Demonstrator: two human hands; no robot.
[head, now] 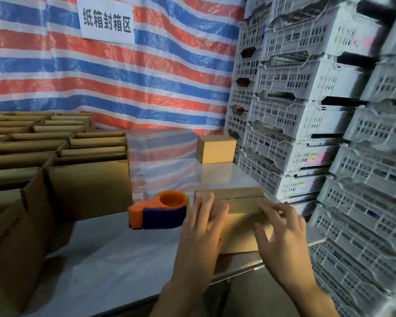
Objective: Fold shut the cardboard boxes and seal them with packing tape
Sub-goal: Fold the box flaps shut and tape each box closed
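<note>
On table, both hands press flat on the box, its long axis crosswise; tape dispenser lies nearer the left hand.

Text read: "纸箱封箱区" | carried on: white paper sign | sign fixed to: striped tarpaulin | crate stickers: too blurred to be read

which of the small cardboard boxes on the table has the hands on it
The near box, right of the orange tape dispenser: left hand and right hand press its flaps. The far box by the crates stands untouched.
</note>
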